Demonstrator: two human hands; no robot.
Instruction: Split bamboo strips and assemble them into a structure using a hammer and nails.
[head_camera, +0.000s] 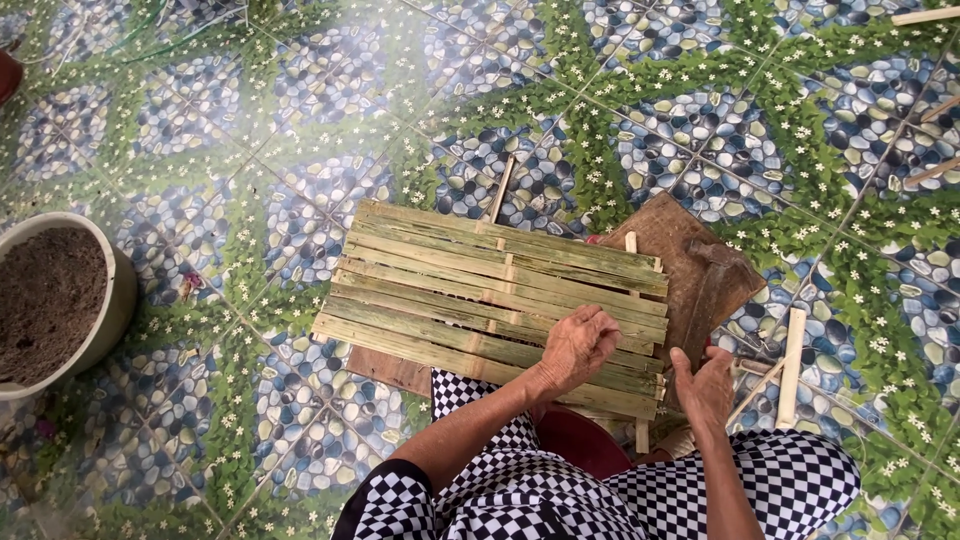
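A mat of flat green bamboo slats (470, 300) lies on a brown wooden board (670, 235) on the tiled floor. Thin upright sticks (631, 241) cross through the slats. My left hand (578, 347) rests on the near right part of the mat, its fingers curled onto a slat. My right hand (705, 385) sits just past the mat's right edge, thumb spread toward the slat ends and palm down by the board. Nothing shows inside it. Black-and-white checked trousers (500, 490) cover my knees below.
A dark chopping blade (712, 285) lies on the board, right of the mat. Loose bamboo sticks (791, 365) lie at the right, with more (925, 16) at the top right. A pale pot of soil (55, 300) stands at the left. A red seat (580, 440) shows between my knees.
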